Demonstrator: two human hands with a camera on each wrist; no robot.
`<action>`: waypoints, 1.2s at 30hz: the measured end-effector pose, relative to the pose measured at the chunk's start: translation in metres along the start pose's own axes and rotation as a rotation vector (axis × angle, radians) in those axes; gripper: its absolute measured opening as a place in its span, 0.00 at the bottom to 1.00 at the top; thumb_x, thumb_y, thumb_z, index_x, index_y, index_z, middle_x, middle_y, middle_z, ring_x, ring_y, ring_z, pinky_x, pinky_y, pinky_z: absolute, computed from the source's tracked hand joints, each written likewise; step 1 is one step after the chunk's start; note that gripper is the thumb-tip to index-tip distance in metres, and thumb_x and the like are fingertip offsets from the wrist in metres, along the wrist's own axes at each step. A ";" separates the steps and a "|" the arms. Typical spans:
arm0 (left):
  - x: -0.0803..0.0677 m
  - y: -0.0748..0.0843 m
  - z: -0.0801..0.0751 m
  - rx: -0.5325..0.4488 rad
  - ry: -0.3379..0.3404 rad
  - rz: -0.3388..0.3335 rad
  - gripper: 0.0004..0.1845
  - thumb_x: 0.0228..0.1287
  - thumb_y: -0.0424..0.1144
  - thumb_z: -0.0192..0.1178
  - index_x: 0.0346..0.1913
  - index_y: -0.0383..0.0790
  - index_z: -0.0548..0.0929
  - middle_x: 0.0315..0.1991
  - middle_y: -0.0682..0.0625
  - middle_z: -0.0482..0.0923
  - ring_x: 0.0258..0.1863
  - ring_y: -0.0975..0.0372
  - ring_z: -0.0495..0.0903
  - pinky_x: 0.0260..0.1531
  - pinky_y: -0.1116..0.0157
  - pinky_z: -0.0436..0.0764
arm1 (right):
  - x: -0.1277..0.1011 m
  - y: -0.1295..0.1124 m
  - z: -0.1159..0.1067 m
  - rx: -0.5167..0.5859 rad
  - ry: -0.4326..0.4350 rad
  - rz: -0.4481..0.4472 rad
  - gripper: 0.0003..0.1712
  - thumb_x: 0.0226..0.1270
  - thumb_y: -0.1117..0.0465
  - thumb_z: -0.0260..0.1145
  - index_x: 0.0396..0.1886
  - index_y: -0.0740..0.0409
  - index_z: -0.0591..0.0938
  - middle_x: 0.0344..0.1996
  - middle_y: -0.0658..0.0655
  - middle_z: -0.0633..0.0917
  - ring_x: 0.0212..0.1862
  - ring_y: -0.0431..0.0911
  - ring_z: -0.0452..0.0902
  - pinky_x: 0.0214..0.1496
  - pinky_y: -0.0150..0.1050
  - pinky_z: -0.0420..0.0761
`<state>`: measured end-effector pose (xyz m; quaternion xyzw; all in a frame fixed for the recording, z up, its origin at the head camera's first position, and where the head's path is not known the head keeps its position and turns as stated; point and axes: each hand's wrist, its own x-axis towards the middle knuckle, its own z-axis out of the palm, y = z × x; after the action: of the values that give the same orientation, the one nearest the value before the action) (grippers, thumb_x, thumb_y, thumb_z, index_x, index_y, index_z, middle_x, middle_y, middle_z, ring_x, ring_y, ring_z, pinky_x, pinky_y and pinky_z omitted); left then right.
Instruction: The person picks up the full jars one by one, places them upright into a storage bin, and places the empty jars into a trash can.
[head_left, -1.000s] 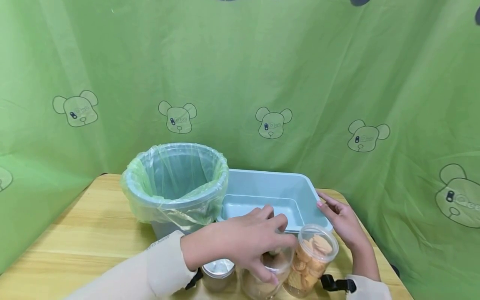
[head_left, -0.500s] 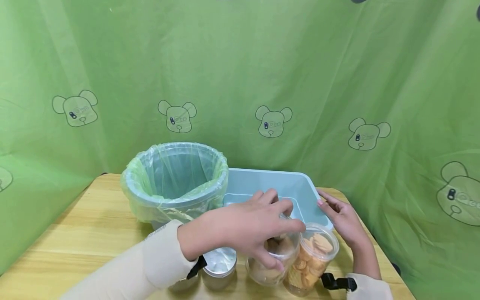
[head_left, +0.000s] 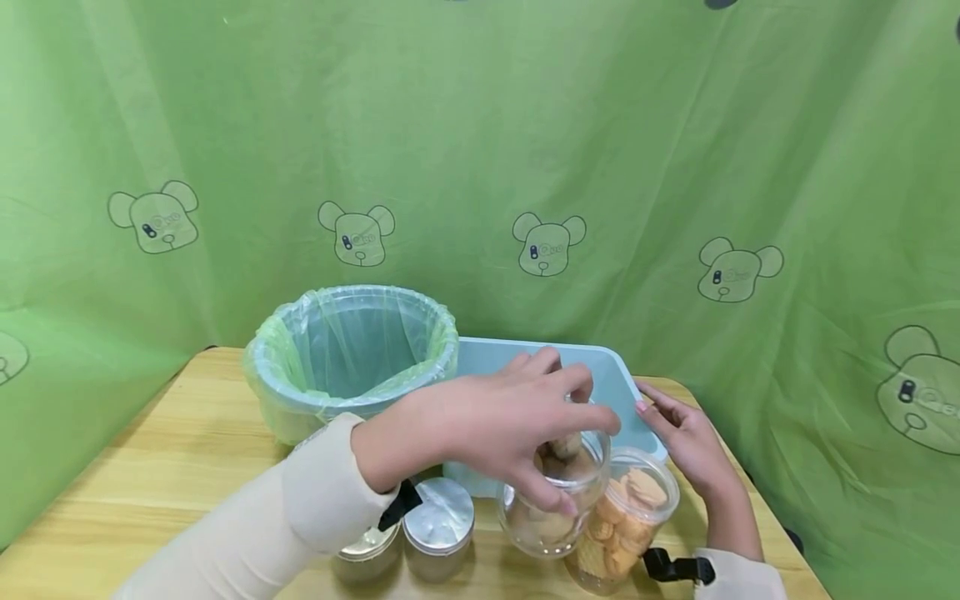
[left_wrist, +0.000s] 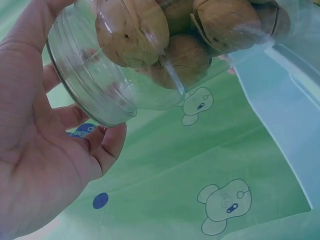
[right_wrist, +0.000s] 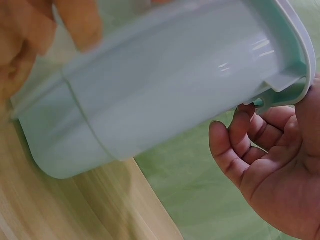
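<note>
A clear round jar with walnuts in it hangs tilted from my left hand. In the left wrist view, the fingers of that hand curl round the jar's open rim. My right hand pinches the rim of a light blue plastic bin at its right end; the right wrist view has its fingers bent under the bin's lip. A clear jar of orange shell-shaped pieces stands right beside the walnut jar, partly behind it. My left hand covers the front of the bin.
Left of the bin stands a bucket lined with a thin green bag. Near the front edge of the wooden table are a silver-topped jar and a second silver-topped container half under my sleeve. A green curtain hangs behind.
My left hand has raised the walnut jar and carried it rightward and away from me, toward the bin. Both silver tops show more fully. My right hand stays on the bin's rim.
</note>
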<state>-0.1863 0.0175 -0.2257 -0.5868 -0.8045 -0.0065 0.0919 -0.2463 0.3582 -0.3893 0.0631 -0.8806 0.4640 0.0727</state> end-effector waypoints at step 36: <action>0.010 -0.033 -0.012 0.114 0.096 -0.167 0.40 0.58 0.67 0.70 0.70 0.59 0.71 0.55 0.53 0.68 0.48 0.56 0.61 0.45 0.62 0.65 | 0.001 0.003 0.002 -0.004 0.017 -0.026 0.34 0.81 0.43 0.54 0.78 0.54 0.67 0.54 0.64 0.81 0.50 0.33 0.79 0.49 0.29 0.79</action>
<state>-0.2191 0.0149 -0.2088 -0.5103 -0.8445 0.0034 0.1626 -0.2479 0.3582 -0.3928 0.0704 -0.8800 0.4619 0.0860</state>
